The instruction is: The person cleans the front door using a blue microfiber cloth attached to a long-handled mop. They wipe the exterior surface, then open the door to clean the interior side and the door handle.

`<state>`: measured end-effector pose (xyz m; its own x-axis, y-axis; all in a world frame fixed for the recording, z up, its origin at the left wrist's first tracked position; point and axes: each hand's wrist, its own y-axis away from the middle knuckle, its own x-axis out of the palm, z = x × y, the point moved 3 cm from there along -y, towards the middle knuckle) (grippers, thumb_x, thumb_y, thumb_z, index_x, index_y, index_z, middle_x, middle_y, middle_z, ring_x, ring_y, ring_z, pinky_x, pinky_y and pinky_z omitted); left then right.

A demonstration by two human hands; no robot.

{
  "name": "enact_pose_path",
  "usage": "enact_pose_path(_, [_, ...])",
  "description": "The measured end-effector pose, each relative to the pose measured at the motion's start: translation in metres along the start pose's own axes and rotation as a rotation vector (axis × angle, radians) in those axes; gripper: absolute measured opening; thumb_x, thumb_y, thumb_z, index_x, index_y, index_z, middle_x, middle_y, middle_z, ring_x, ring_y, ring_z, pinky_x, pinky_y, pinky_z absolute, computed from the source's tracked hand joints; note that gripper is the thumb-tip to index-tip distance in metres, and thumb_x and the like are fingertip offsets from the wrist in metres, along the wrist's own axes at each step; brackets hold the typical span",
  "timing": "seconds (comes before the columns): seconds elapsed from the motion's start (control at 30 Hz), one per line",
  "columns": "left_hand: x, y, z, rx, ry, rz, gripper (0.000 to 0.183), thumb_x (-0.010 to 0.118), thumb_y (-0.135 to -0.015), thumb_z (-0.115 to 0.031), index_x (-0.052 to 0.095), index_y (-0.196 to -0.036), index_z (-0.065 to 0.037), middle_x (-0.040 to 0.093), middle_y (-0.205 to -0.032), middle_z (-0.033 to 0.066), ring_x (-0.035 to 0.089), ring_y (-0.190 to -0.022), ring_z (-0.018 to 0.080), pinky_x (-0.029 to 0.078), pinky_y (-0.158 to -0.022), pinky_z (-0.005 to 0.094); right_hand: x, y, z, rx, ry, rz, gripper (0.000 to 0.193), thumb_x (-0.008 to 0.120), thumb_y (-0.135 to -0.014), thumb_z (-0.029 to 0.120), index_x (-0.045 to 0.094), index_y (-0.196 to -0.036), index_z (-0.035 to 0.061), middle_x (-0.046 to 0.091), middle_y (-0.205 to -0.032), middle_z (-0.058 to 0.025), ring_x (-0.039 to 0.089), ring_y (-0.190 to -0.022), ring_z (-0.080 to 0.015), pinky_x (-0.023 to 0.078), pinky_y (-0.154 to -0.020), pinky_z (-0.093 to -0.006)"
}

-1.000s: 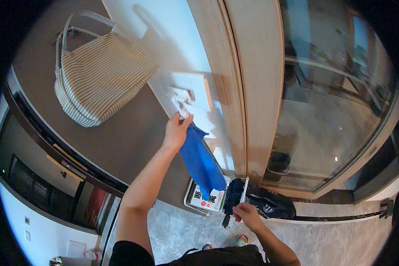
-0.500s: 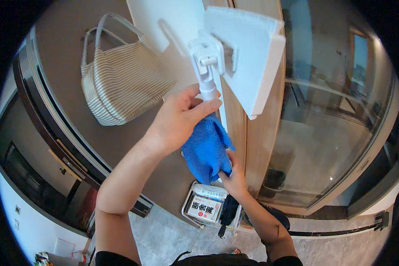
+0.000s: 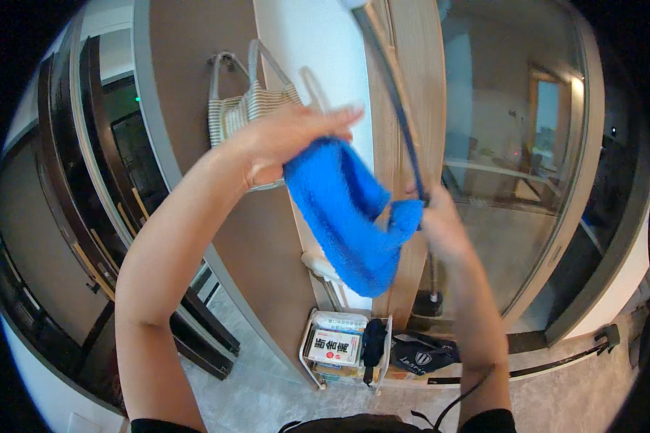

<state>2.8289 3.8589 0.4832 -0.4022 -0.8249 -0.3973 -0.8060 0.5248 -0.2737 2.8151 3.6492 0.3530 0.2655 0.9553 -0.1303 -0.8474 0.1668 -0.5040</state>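
A blue cloth [image 3: 350, 216] hangs in front of me, its upper edge at my left hand [image 3: 285, 141]. That hand seems to grip the cloth, though some fingers stretch to the right and are smeared by motion. My right hand [image 3: 444, 224] is closed round the lower visible part of a dark mop pole [image 3: 393, 83], with a corner of the cloth against its fingers. Upward and slightly left the pole slants to a white joint [image 3: 355, 3] at the top edge. The mop head is out of view.
A striped bag [image 3: 249, 108] hangs on a brown panel [image 3: 249, 245] at left. To the right stands a wood-framed glass door [image 3: 513, 216]. Below, a white rack [image 3: 312, 346] holds a book and a folded black umbrella [image 3: 373, 343], beside a black bag [image 3: 422, 352].
The white mop head has gone out at the top, and the pole now shows at my right hand. My left hand has left the mop's neck; the cloth is spread between both hands.
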Motion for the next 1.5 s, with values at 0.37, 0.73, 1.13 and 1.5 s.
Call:
enact_pose_path(0.37, [0.019,0.057,0.114,-0.171,-0.358,0.079,0.024,0.066,-0.077,-0.023,0.064,-0.094,-0.006,0.064,-0.085,0.0119,0.060,-0.077,0.0219,0.050,-0.067,0.0319,-0.077,0.232,0.006,0.318,-0.189,-0.202,0.013,0.062,-0.077,0.007,0.049,-0.079,0.0060,0.045,-0.055,0.0004,0.039,-0.042,-0.0079,0.028,-0.037,-0.0226])
enact_pose_path(0.73, [0.028,0.070,0.116,-0.152,-0.191,-0.036,0.010,0.050,-0.091,-0.023,0.052,-0.092,-0.013,0.056,-0.069,0.0026,0.052,-0.057,0.0112,0.043,-0.049,0.0276,-0.068,0.460,-0.076,0.880,-0.234,-0.186,0.031,0.059,-0.085,0.021,0.042,-0.062,0.0114,0.039,-0.049,0.0025,0.035,-0.037,-0.0074,0.024,-0.034,-0.0239])
enact_pose_path(1.13, [0.116,0.109,0.033,0.031,0.036,0.035,0.014,0.044,-0.095,-0.026,0.047,-0.101,-0.013,0.056,-0.083,0.0006,0.053,-0.073,0.0086,0.047,-0.066,0.0246,-0.091,0.530,-0.090,1.085,-0.947,0.497,0.036,0.058,-0.086,0.026,0.037,-0.060,0.0116,0.028,-0.048,0.0023,0.027,-0.039,-0.0092,0.019,-0.037,-0.0255])
enact_pose_path(1.5, [0.125,0.137,-0.006,0.165,-0.215,-0.169,0.015,0.044,-0.096,-0.024,0.046,-0.102,-0.011,0.057,-0.085,0.0020,0.052,-0.074,0.0076,0.046,-0.067,0.0239,-0.100,0.558,-0.070,1.019,-0.997,0.676,0.039,0.056,-0.085,0.033,0.038,-0.059,0.0115,0.031,-0.045,0.0014,0.026,-0.035,-0.0093,0.020,-0.034,-0.0260])
